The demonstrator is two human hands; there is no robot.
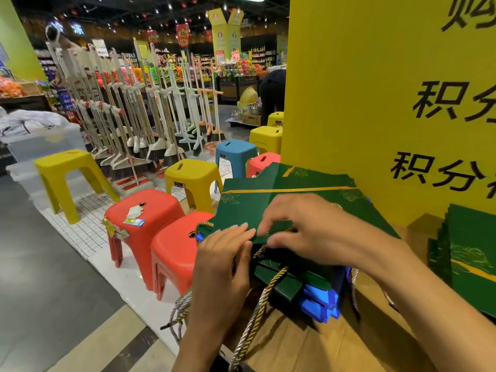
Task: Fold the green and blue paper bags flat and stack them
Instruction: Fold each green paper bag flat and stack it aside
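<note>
- Green bag lies nearly flat on top of a pile of green and blue bags, on the wooden counter.
- Left hand and right hand both pinch its near edge, fingers above, thumbs below.
- Second green stack to the right; red stools to the left.

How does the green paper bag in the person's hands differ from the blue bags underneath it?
The green paper bag lies on top, held at its edge by the left hand and right hand. The blue bags lie underneath, only their edges showing. The green one bears a gold stripe and leaf drawings, while no pattern shows on the blue ones. Both are folded flat.
</note>
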